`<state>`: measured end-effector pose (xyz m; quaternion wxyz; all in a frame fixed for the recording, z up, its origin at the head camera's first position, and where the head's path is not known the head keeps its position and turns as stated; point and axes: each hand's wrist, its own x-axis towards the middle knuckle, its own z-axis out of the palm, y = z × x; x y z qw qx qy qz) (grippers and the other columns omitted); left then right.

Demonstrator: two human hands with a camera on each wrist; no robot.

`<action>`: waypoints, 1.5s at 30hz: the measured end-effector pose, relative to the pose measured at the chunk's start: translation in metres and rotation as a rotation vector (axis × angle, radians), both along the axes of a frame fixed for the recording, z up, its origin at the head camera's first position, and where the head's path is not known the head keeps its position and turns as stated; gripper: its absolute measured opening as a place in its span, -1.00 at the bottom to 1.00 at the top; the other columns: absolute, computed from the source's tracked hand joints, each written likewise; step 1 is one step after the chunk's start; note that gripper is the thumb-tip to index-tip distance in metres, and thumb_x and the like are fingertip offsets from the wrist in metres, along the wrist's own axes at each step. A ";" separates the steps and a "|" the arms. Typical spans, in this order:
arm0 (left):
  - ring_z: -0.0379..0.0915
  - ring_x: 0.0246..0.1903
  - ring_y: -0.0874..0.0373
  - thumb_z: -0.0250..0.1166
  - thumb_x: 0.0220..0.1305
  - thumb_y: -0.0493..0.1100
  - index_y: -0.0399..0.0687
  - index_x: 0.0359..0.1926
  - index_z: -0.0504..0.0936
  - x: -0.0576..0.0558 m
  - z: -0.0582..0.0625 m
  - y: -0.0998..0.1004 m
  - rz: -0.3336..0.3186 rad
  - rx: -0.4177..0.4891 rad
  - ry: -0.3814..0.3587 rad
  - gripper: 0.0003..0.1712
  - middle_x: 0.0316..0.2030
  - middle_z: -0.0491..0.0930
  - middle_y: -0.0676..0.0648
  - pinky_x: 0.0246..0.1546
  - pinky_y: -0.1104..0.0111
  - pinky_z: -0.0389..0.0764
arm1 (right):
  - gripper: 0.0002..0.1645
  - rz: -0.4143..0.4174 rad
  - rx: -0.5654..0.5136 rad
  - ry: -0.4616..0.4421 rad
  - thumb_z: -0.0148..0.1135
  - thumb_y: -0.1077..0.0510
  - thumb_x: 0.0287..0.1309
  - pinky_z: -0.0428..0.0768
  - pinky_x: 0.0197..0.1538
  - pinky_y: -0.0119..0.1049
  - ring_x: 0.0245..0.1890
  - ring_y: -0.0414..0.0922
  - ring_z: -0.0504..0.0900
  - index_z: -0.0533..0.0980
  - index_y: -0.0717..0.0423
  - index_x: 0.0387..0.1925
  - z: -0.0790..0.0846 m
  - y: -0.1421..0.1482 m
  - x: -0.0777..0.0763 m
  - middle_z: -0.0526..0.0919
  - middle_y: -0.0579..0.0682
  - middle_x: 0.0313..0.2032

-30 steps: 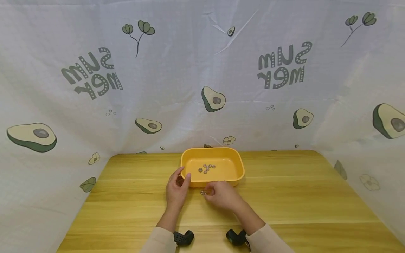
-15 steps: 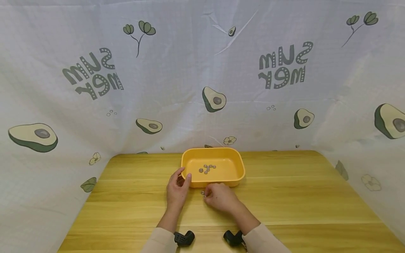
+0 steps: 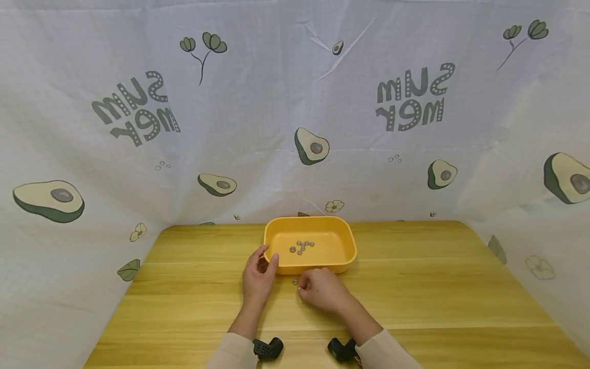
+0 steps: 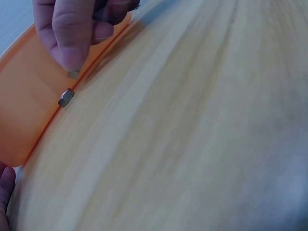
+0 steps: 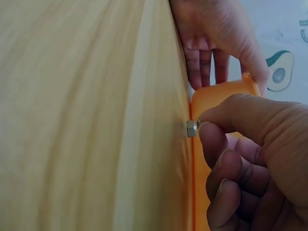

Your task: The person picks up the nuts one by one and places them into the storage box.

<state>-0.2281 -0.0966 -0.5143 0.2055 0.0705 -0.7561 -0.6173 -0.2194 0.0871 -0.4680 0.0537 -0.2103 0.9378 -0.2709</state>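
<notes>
A yellow plastic bin (image 3: 341,267) stands on the wooden table, with several small metal nuts (image 3: 302,248) lying inside. My left hand (image 3: 258,279) holds the bin's near left corner, thumb at the front and fingers along the end wall. Just in front of the bin, my right hand (image 3: 322,289) pinches a small nut (image 4: 73,74) between thumb and index finger, mostly covered by the fingertips. Another hex nut (image 5: 191,128) rests on the table close to the bin's front wall, right beside those fingertips. The other right fingers are curled in.
The wooden table (image 3: 438,287) spreads to both sides. Behind it hangs a white cloth (image 3: 258,118) printed with avocados. Black wrist devices (image 3: 269,348) sit at both sleeves.
Two nuts lay by the right fingertips before; now one is pinched in the right hand and one stays on the table. The right hand shifted slightly towards me. The left hand keeps its place.
</notes>
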 end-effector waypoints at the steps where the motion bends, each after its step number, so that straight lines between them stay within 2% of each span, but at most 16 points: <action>1: 0.62 0.05 -0.07 0.39 0.35 0.00 -0.03 0.23 0.62 0.000 0.000 0.000 0.002 0.001 0.001 -0.52 0.13 0.61 -0.18 0.09 0.12 0.68 | -0.93 -0.002 -0.007 -0.004 0.44 0.11 0.11 0.44 -0.45 -0.42 -0.58 -0.29 0.45 0.66 -0.03 -0.39 0.001 0.000 0.000 0.57 -0.23 -0.56; 11: 0.62 0.02 -0.02 0.41 0.34 0.00 0.00 0.24 0.62 0.000 -0.001 -0.001 0.014 -0.004 -0.008 -0.51 0.11 0.63 -0.16 0.07 0.18 0.69 | -0.89 -0.056 -0.084 -0.039 0.41 0.08 0.21 0.40 -0.47 -0.39 -0.60 -0.24 0.44 0.61 -0.06 -0.39 0.017 0.005 0.000 0.52 -0.20 -0.61; 18: 0.62 0.04 -0.02 0.40 0.35 0.00 0.00 0.24 0.61 0.001 -0.001 -0.002 0.006 0.008 -0.010 -0.51 0.11 0.61 -0.16 0.09 0.16 0.67 | -0.89 -0.087 -0.113 0.011 0.43 0.09 0.21 0.40 -0.51 -0.42 -0.62 -0.24 0.43 0.63 -0.04 -0.40 0.035 0.011 -0.004 0.52 -0.21 -0.62; 24: 0.63 0.04 -0.04 0.39 0.35 0.00 0.02 0.23 0.62 0.001 -0.001 -0.002 0.007 -0.002 -0.002 -0.53 0.10 0.62 -0.18 0.08 0.15 0.68 | -0.88 -0.154 -0.122 -0.010 0.43 0.06 0.22 0.40 -0.53 -0.39 -0.62 -0.20 0.43 0.63 -0.04 -0.35 0.047 0.017 -0.011 0.51 -0.15 -0.60; 33: 0.63 0.04 -0.04 0.39 0.36 0.01 -0.03 0.24 0.61 0.001 -0.001 -0.002 -0.001 -0.007 0.010 -0.51 0.11 0.61 -0.17 0.07 0.21 0.68 | -0.85 -0.197 -0.104 -0.011 0.42 0.03 0.24 0.42 -0.50 -0.36 -0.60 -0.17 0.44 0.64 0.00 -0.28 0.052 0.023 -0.030 0.54 -0.10 -0.56; 41: 0.63 0.04 -0.02 0.39 0.35 0.01 -0.04 0.25 0.61 -0.001 -0.001 -0.002 -0.008 0.005 0.005 -0.49 0.11 0.61 -0.17 0.05 0.31 0.67 | -0.83 -0.164 -0.036 0.004 0.35 0.03 0.30 0.42 -0.51 -0.35 -0.61 -0.17 0.45 0.64 0.04 -0.24 0.048 0.025 -0.058 0.58 -0.09 -0.52; 45: 0.63 0.03 0.00 0.40 0.35 0.01 -0.02 0.24 0.61 -0.001 -0.001 -0.001 -0.005 0.005 0.000 -0.51 0.10 0.61 -0.18 0.02 0.38 0.66 | -0.80 -0.160 -0.009 -0.019 0.34 0.02 0.31 0.44 -0.50 -0.34 -0.59 -0.16 0.49 0.65 0.06 -0.20 0.046 0.023 -0.073 0.62 -0.09 -0.50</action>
